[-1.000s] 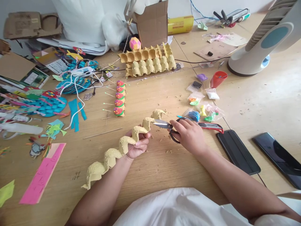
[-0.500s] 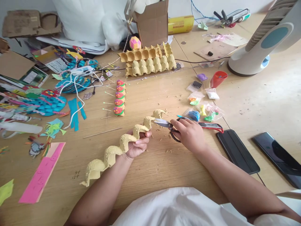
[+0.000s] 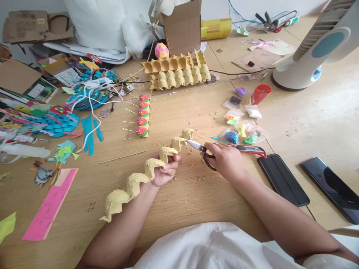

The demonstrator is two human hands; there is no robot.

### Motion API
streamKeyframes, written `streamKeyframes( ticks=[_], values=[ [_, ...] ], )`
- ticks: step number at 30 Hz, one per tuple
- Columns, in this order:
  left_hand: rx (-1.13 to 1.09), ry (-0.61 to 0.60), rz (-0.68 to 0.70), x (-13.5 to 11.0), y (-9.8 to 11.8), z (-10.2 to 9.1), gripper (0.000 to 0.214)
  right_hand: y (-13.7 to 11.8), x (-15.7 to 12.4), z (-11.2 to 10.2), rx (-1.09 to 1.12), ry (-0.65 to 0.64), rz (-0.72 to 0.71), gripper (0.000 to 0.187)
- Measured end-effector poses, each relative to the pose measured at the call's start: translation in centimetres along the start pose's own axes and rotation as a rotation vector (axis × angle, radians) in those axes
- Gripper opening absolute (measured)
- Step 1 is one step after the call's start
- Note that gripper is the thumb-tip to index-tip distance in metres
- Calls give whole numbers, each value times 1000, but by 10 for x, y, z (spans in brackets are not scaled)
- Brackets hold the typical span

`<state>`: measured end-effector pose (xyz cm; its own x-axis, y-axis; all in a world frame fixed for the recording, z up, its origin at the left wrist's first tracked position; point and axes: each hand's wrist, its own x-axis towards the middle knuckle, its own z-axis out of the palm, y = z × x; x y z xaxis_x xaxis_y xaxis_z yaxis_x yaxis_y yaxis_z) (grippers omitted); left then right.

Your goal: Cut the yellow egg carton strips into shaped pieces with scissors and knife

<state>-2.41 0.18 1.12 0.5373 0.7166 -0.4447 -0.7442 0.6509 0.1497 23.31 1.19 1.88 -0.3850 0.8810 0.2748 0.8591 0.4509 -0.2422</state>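
My left hand [image 3: 166, 172] grips a long yellow strip of egg carton [image 3: 136, 183] from beneath, its fingers closed on the edge near the middle. The strip runs as a row of humps from my left forearm up toward the centre of the table. My right hand [image 3: 228, 160] is closed around the dark handles of a pair of scissors [image 3: 196, 145]. The blades point left and meet the strip's edge near its far end; they look nearly closed. Small carton scraps [image 3: 202, 179] lie on the table below the scissors.
Painted carton cups [image 3: 142, 112] with pins stand in a row beyond the strip. More egg cartons [image 3: 183, 76] lie behind. Bags of coloured clay [image 3: 232, 137], a red cup [image 3: 260, 94], a utility knife [image 3: 252, 150] and two phones [image 3: 283, 179] are at right. Pink paper [image 3: 50, 205] lies left.
The strip has shifted slightly to the right and turned a little in my left hand. The scissor blades have closed somewhat at its edge.
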Motion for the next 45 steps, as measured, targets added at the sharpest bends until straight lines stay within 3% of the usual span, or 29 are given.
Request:
streamKeyframes(
  ticks=[6, 9, 13, 33, 38, 45],
  values=[
    [112, -26, 30, 3, 0, -1, 36, -2, 1, 4, 234, -22, 148, 28],
    [187, -33, 42, 4, 2, -3, 41, -5, 2, 0, 271, -63, 111, 30],
    [228, -19, 37, 6, 5, -6, 39, -7, 2, -2, 228, -82, 27, 31],
    [273, -73, 36, 6, 9, -11, 33, -1, -1, -3, 97, -56, -20, 21],
    [290, -34, 40, 7, 9, -10, 36, -1, -2, -1, 177, -72, 29, 22],
    [265, -25, 80, 7, 9, -12, 33, 1, 1, 4, 445, -45, 273, 27]
  ],
)
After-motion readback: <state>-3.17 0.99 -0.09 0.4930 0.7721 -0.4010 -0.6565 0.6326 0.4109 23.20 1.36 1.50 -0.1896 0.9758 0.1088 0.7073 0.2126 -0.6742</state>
